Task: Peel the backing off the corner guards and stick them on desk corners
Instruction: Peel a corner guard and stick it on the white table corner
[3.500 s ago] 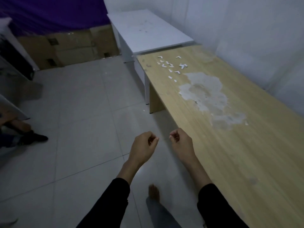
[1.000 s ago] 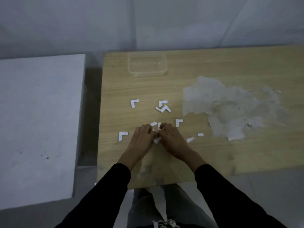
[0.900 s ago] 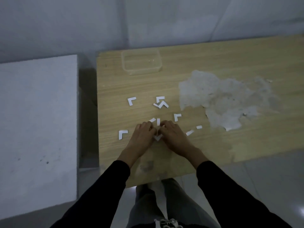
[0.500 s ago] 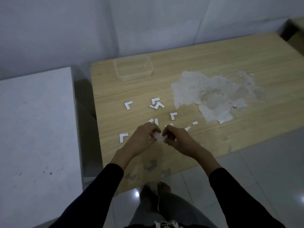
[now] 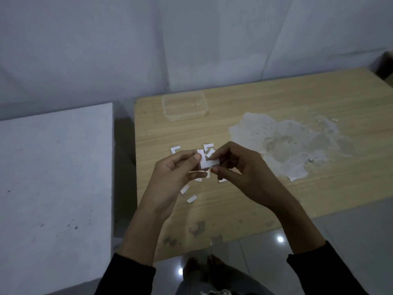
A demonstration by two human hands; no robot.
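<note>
Above wooden desk [image 5: 276, 99]: corner guard [image 5: 207, 162] pinched between left hand [image 5: 173, 173], right hand [image 5: 238, 169].

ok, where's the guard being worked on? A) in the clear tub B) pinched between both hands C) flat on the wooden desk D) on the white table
B: the left hand and right hand both pinch the guard, held above the desk.

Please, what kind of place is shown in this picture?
Probably a bare indoor workroom or storeroom: a worn light wooden desk with a peeled whitish patch, a plain white table beside it, and a glossy tiled floor. The left hand and right hand pinch a small white corner guard.
</note>
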